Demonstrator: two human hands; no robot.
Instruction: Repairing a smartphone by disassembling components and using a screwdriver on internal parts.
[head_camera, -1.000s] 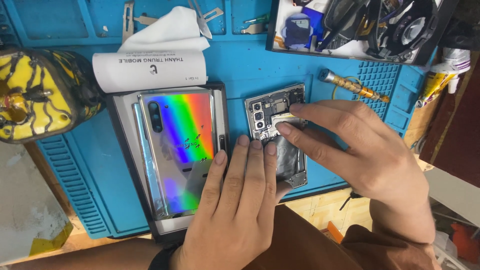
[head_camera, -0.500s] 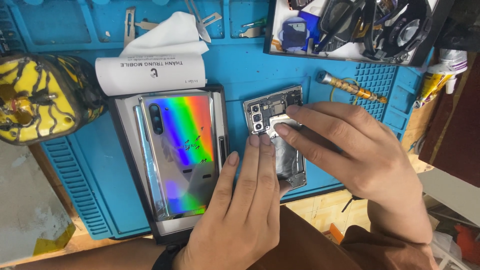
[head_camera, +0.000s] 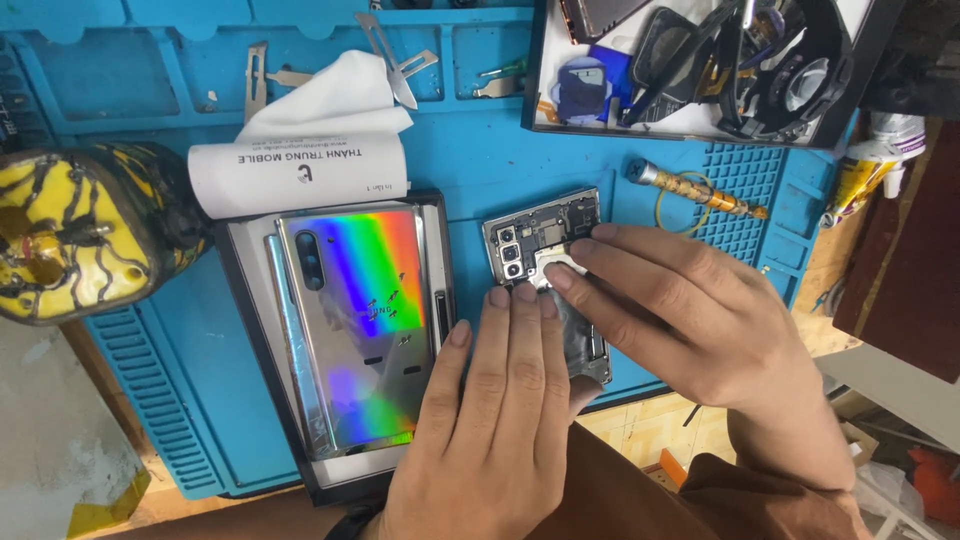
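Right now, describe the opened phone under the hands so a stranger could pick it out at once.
Start at the blue work mat. Right of the rainbow-sheen back cover lies the opened phone, pressed by the left hand and right hand. Unlike the glossy cover, it shows bare dark circuitry and camera lenses.

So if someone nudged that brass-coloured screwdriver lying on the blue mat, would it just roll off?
Probably it would roll a little: the screwdriver looks round and slim. The blue mat has a ribbed patch beside it, which would likely slow it. It looks like stiff metal, so it should not bend, and its grooved handle would likely be easy to pinch.
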